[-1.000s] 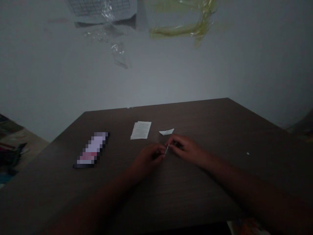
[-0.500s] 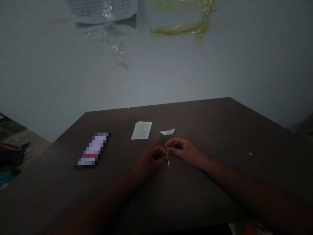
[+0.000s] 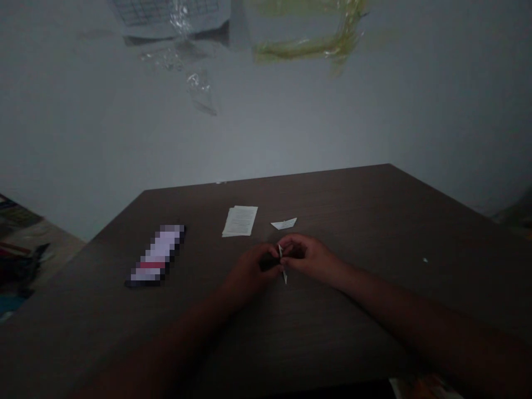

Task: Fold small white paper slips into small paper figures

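Observation:
Between my two hands, over the dark wooden table, is a small folded piece of paper (image 3: 285, 276), seen nearly edge-on. My left hand (image 3: 255, 270) pinches it from the left with thumb and fingers. From the right, my right hand (image 3: 310, 255) grips the same paper, its thumb tip close to the left thumb. The fingers hide most of the paper; its lower tip and a bit of the upper edge show. Just beyond my hands lies a folded paper boat (image 3: 284, 224). A stack of printed paper sheets (image 3: 240, 221) rests to the left of it.
A phone (image 3: 155, 256) with a blurred-out screen lies on the table (image 3: 353, 205) at the left. A tiny white scrap (image 3: 424, 260) is on the right side. The wall (image 3: 291, 111) with taped papers stands directly behind the table's far edge.
My right thumb has moved down along the folded paper toward my left thumb. The paper has tilted slightly, its top leaning left. The stack, boat and phone stay in place.

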`<state>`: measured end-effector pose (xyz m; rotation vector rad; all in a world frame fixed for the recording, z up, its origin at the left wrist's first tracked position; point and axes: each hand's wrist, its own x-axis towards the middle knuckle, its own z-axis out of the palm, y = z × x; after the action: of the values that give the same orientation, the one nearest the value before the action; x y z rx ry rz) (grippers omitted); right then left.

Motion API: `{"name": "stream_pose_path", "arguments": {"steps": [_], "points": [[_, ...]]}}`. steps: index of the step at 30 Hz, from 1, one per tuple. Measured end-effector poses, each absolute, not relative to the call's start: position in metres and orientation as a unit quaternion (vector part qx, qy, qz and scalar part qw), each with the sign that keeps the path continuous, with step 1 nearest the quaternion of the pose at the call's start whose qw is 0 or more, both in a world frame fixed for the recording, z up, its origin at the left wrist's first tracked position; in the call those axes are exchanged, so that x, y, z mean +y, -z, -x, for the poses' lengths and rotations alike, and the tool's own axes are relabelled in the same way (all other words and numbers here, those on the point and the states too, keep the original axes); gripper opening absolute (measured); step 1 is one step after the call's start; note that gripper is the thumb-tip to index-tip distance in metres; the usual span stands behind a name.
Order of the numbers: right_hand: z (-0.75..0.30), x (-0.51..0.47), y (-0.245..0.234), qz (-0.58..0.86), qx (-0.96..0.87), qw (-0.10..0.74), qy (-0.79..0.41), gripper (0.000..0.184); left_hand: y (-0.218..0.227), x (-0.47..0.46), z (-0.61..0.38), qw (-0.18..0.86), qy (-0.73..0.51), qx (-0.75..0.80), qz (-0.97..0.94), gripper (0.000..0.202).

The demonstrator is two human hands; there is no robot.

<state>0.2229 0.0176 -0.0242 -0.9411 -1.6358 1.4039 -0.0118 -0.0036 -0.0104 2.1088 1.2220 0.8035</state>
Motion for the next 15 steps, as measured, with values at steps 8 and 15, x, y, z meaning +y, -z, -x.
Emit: {"name": "stream_pose_path", "arguments": {"steps": [8, 15], "points": [[-0.228, 0.014, 0.016, 0.383, -0.716, 0.391, -0.433, 0.024, 0.01, -0.002, 0.012, 0.278, -0.297, 0.477, -0.779, 0.025], [-0.226, 0.007, 0.01, 0.431, -0.744, 0.373, -0.349, 0.029, 0.009, -0.006, 0.01, 0.255, -0.315, 0.467, -0.786, 0.03]]}}
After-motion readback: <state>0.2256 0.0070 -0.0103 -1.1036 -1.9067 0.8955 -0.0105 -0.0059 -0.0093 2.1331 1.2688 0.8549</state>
